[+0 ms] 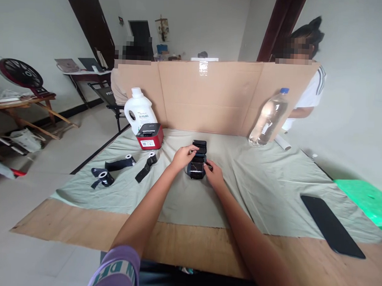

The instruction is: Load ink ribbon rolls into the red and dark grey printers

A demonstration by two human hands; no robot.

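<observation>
A small black portable printer (pixel 197 170) lies on the cloth in front of me, its hinged lid (pixel 199 146) raised at the far end. My left hand (pixel 184 156) reaches in from the left, thumb and fingers closed at the lid's left edge. Against the printer's right side is my right hand (pixel 215 173), fingers curled round the body. What sits inside the compartment is too small and dark to make out. Left of the hands lie a black paper roll (pixel 151 159) with a trailing strip, another black roll (pixel 129 159) and a third roll (pixel 106 178).
A red and black box-shaped printer (pixel 150 136) stands before a white jug (pixel 140 109). A tilted-looking water bottle (pixel 269 117) stands at the right by a cardboard screen (pixel 208 97). A dark phone (pixel 331 225) lies near the front right. Two people sit beyond the screen.
</observation>
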